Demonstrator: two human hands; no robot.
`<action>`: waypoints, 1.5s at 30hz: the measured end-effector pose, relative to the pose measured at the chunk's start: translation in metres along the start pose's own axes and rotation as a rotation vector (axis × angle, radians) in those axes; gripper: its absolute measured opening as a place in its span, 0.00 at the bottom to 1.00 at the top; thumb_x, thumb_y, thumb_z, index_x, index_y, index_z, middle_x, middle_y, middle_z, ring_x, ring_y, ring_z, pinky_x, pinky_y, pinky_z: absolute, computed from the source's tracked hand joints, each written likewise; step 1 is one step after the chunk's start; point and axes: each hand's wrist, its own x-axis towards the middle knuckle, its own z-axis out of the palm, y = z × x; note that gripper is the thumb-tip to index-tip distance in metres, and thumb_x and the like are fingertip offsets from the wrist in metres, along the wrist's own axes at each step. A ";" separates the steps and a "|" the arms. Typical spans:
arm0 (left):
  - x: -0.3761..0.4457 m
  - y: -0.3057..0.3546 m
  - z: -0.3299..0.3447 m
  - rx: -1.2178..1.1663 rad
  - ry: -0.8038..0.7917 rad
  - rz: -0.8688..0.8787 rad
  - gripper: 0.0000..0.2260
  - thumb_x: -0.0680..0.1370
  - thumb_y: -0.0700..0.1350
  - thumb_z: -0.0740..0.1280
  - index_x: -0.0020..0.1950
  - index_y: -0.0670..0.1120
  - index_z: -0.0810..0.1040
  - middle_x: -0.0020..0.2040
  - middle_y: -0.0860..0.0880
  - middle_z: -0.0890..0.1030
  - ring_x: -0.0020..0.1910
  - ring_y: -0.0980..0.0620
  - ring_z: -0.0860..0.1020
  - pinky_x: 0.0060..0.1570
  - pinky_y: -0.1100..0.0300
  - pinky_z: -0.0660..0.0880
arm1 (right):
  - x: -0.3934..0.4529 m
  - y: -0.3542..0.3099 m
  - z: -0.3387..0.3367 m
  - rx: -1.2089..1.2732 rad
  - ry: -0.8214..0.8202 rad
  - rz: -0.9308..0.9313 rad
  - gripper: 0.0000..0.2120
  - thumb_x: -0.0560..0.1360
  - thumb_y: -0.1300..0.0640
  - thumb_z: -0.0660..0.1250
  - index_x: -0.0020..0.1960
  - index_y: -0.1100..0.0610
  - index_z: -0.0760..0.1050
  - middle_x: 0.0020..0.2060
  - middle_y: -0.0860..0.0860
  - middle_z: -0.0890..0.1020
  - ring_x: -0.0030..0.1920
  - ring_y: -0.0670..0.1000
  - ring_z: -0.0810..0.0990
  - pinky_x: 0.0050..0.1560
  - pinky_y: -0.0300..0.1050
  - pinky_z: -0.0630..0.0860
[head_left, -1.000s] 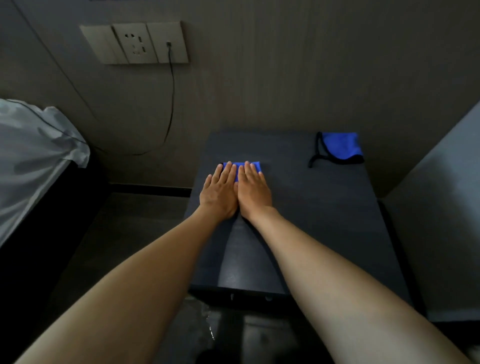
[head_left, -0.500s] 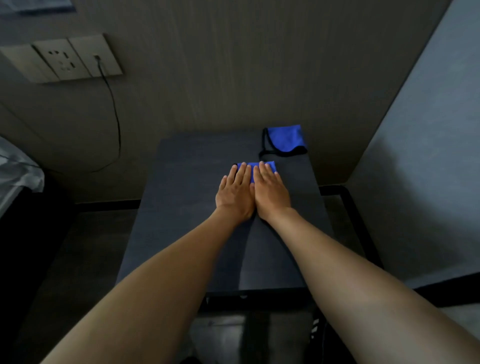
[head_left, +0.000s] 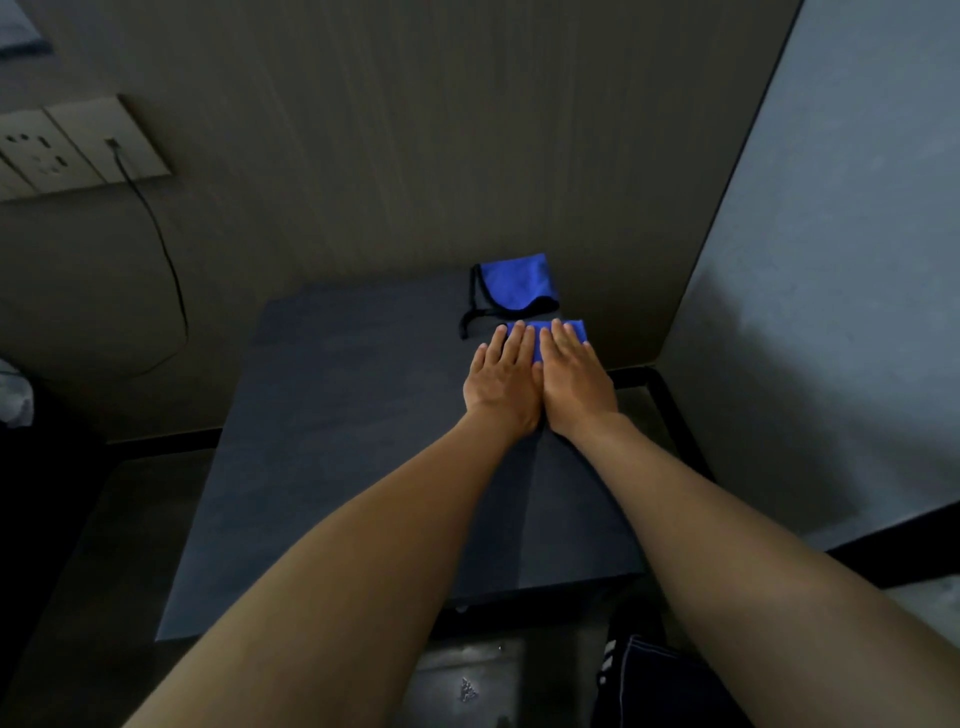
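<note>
Both arms reach forward over a dark worktop (head_left: 337, 415) that stands against a wood-grain wall panel (head_left: 415, 130). The left hand (head_left: 501, 387) and the right hand (head_left: 574, 384) lie side by side, their inner edges touching, palms down on a folded blue cloth (head_left: 537, 345). The cloth sits on the far right part of the worktop, close to its right edge. Most of it is hidden under the hands, and only a strip past the fingertips and a sliver between the two hands show. The grip of each hand is apart: the fingers are straight and flat, pressing on the cloth, and nothing is pinched or curled round.

Just beyond the cloth, at the far right corner of the worktop, lies a blue pouch (head_left: 514, 283) with black trim and a black cord trailing off its left side. In this dim light the pouch and the cloth look very near each other, perhaps touching, though I cannot tell for sure.

On the wall at upper left is a socket plate (head_left: 57, 150) with a black cable (head_left: 166, 270) plugged in and hanging down in a loop. A grey wall (head_left: 831, 260) rises on the right. At the bottom, below the worktop's near edge, is a dark garment with white stripes (head_left: 639, 670)
</note>
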 end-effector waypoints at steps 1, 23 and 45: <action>0.003 0.003 0.000 -0.013 0.001 -0.001 0.26 0.85 0.51 0.43 0.80 0.46 0.39 0.81 0.49 0.39 0.79 0.49 0.37 0.78 0.52 0.41 | 0.002 0.003 -0.002 0.005 -0.005 0.002 0.28 0.85 0.54 0.50 0.81 0.59 0.44 0.80 0.56 0.46 0.80 0.53 0.44 0.79 0.51 0.46; -0.051 -0.139 -0.004 -0.082 0.040 -0.087 0.25 0.85 0.51 0.42 0.81 0.47 0.41 0.81 0.51 0.42 0.80 0.52 0.40 0.78 0.52 0.45 | 0.009 -0.140 0.024 -0.051 -0.082 -0.122 0.27 0.85 0.53 0.45 0.80 0.62 0.43 0.80 0.57 0.45 0.80 0.54 0.42 0.79 0.49 0.41; -0.047 -0.324 -0.019 -0.160 0.108 -0.346 0.25 0.85 0.51 0.43 0.81 0.47 0.44 0.81 0.50 0.43 0.80 0.51 0.42 0.77 0.51 0.45 | 0.097 -0.311 0.066 -0.009 -0.070 -0.383 0.27 0.85 0.53 0.47 0.80 0.62 0.46 0.80 0.57 0.47 0.80 0.53 0.45 0.78 0.48 0.42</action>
